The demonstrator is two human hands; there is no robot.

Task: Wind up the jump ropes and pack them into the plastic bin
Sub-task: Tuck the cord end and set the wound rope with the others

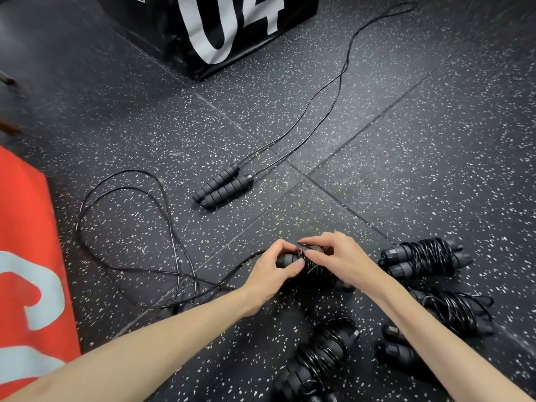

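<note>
At the far left stands an orange box with pale lettering, its side against the speckled black floor. Just right of it, loose cord lies in wide loops on the floor, its strands crossing and running right toward the hands. Behind, at the top, sits a black box printed with a white "04".

In the middle of the floor lies an unwound rope: its two ribbed foam handles rest side by side, touching, and its two cords trail away up and to the right past the black box.

Nearer the camera, the left hand curls its thumb and fingers round the handle end of a half-wound rope, which is the one the loose cord leads into. The right hand meets it from the other side, its thumb and forefinger pinching the cord at the top of the coils, the other fingers bent over the bundle. The bundle sits just above the floor; whether it touches cannot be told.

To the right lie three wound ropes, cord coiled tight round paired handles: one just beside the right hand, one below it partly hidden by the right forearm, and one between the two forearms at the bottom edge.
</note>
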